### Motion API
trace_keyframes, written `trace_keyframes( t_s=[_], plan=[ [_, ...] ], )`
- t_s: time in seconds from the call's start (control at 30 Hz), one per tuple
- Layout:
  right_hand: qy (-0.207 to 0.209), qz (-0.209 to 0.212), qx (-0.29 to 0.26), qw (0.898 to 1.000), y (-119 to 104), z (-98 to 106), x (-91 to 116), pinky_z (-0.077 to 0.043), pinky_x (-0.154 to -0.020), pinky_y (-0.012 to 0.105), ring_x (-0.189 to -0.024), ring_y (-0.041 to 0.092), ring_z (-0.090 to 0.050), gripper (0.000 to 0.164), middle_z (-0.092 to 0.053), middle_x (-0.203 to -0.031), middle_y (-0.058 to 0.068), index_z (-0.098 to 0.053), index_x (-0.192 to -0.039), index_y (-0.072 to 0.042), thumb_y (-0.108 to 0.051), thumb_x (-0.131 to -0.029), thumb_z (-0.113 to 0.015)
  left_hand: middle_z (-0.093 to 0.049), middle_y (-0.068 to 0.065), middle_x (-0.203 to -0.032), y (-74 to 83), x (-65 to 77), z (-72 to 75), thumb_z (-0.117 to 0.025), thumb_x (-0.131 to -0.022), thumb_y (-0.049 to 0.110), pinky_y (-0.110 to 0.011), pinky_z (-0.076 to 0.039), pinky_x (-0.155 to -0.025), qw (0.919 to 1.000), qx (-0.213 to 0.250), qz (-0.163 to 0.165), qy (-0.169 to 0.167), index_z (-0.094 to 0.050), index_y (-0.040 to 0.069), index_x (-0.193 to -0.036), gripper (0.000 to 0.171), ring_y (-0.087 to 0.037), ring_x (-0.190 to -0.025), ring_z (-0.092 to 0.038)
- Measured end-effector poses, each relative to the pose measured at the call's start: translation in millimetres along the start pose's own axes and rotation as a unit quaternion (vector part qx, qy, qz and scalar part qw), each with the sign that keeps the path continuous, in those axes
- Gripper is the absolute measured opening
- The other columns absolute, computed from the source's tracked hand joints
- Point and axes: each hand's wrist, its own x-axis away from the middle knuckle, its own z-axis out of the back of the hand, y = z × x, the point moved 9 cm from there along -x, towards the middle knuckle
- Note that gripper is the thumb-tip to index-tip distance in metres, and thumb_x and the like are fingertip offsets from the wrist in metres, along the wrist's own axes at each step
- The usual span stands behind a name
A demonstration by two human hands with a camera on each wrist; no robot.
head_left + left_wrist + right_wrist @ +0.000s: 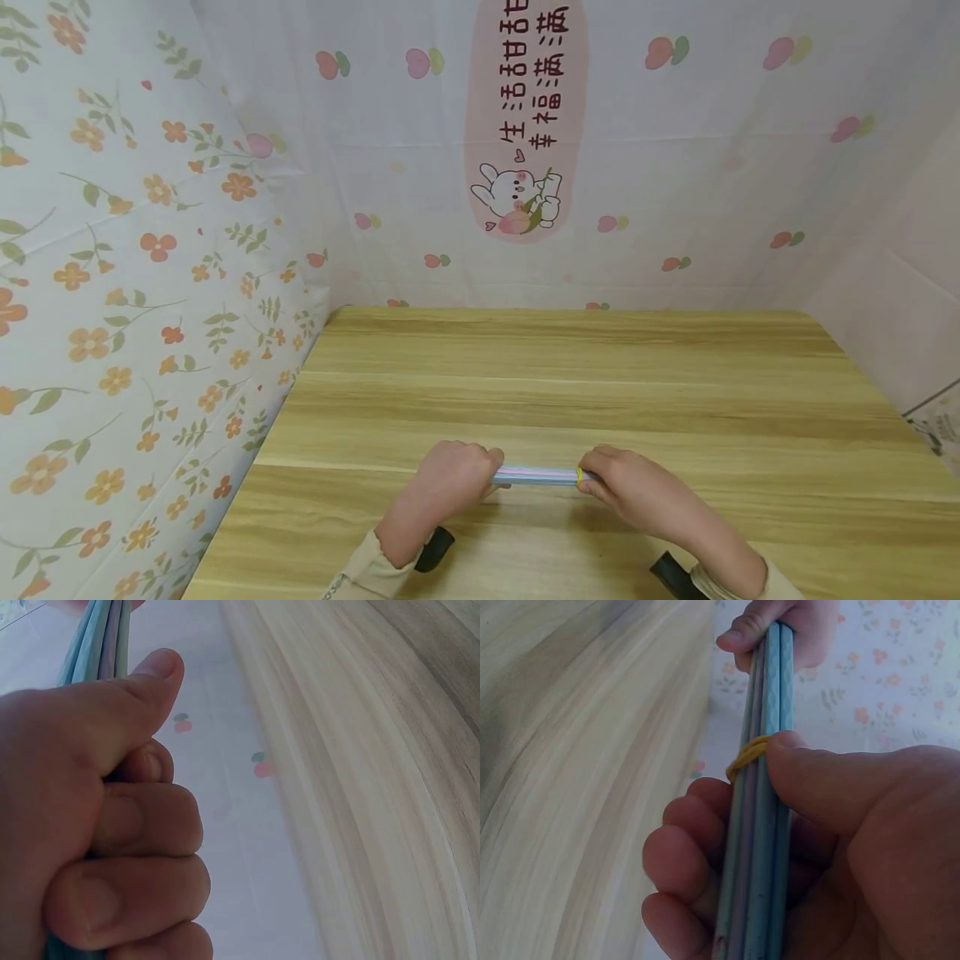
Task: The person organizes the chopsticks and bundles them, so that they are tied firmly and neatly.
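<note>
A bundle of blue, green and purple chopsticks is held level above the table, stretched between both hands. My left hand grips one end, its fingers curled round the bundle and its thumb lying along it in the left wrist view. Near the other end my right hand holds the bundle between thumb and curled fingers. A yellow rubber band is wound round the chopsticks, and the tip of the right thumb touches it. In the right wrist view, small diamond patterns show on the chopsticks toward the left hand.
The wood-grain table spreads out beneath and beyond the hands. A white curtain with printed fruit hangs behind its far edge, and a flowered cloth runs along the left side. Dark straps' ends show by the wrists.
</note>
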Motion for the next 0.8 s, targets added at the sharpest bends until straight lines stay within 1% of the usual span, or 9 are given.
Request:
trace_keyframes(
  t_s=[0.07, 0.23, 0.43, 0.53, 0.63, 0.8],
  plan=[
    [-0.002, 0.002, -0.007, 1.0, 0.1, -1.1, -1.2, -0.041, -0.059, 0.018, -0.065, -0.003, -0.039, 0.009, -0.047, -0.075, -0.014, -0.058, -0.084, -0.014, -0.013, -0.091, -0.062, -0.049, 0.008, -0.054, -0.1, 0.1, 1.1, -0.068, -0.084, 0.045, -0.021, -0.033, -0.041, 1.0, -0.004, 0.0, 0.002, -0.052, 0.016, -0.07, 0.036, -0.003, -0.044, -0.038],
    [0.008, 0.005, -0.002, 1.0, -0.9, -1.5, -3.6, -0.038, -0.059, 0.018, -0.064, -0.002, -0.038, 0.012, -0.043, -0.072, -0.015, -0.055, -0.081, -0.015, -0.014, -0.091, -0.063, -0.05, 0.008, -0.054, -1.1, 0.7, 3.5, -0.068, -0.084, 0.046, -0.021, -0.032, -0.041, 0.9999, -0.009, 0.005, 0.005, -0.052, 0.016, -0.071, 0.036, -0.003, -0.044, -0.038],
    [0.012, 0.014, 0.004, 1.0, -5.4, -2.8, -6.8, -0.035, -0.057, 0.018, -0.062, -0.003, -0.035, 0.012, -0.042, -0.072, -0.014, -0.056, -0.083, -0.014, -0.02, -0.091, -0.063, -0.048, 0.009, -0.053, -0.3, 0.3, 4.4, -0.067, -0.084, 0.046, -0.021, -0.033, -0.041, 0.9999, -0.01, 0.006, 0.003, -0.051, 0.016, -0.07, 0.037, -0.002, -0.044, -0.038],
    [0.014, 0.01, 0.009, 1.0, -5.7, -3.0, -6.9, -0.035, -0.056, 0.018, -0.061, -0.003, -0.035, 0.012, -0.042, -0.072, -0.014, -0.057, -0.084, -0.013, -0.02, -0.09, -0.063, -0.049, 0.009, -0.053, 0.4, 0.1, 5.3, -0.068, -0.084, 0.046, -0.02, -0.034, -0.041, 0.9999, -0.011, 0.006, 0.005, -0.052, 0.016, -0.071, 0.037, -0.002, -0.044, -0.039],
    [0.014, 0.003, 0.008, 1.0, -4.4, -3.4, -6.9, -0.036, -0.057, 0.018, -0.062, -0.003, -0.037, 0.01, -0.046, -0.073, -0.014, -0.06, -0.087, -0.012, -0.02, -0.089, -0.065, -0.048, 0.009, -0.053, 1.1, 0.5, 6.6, -0.068, -0.084, 0.047, -0.02, -0.034, -0.042, 0.9999, -0.013, 0.003, 0.01, -0.052, 0.016, -0.07, 0.037, -0.002, -0.044, -0.039],
    [0.025, 0.0, -0.009, 1.0, -2.4, -4.1, -6.9, -0.041, -0.059, 0.019, -0.066, -0.004, -0.043, 0.012, -0.058, -0.08, -0.012, -0.066, -0.096, -0.009, -0.019, -0.089, -0.065, -0.047, 0.009, -0.053, 1.5, 0.8, 6.2, -0.068, -0.084, 0.047, -0.019, -0.033, -0.041, 0.9998, -0.015, 0.0, 0.016, -0.051, 0.016, -0.07, 0.037, -0.001, -0.044, -0.036]
  ],
)
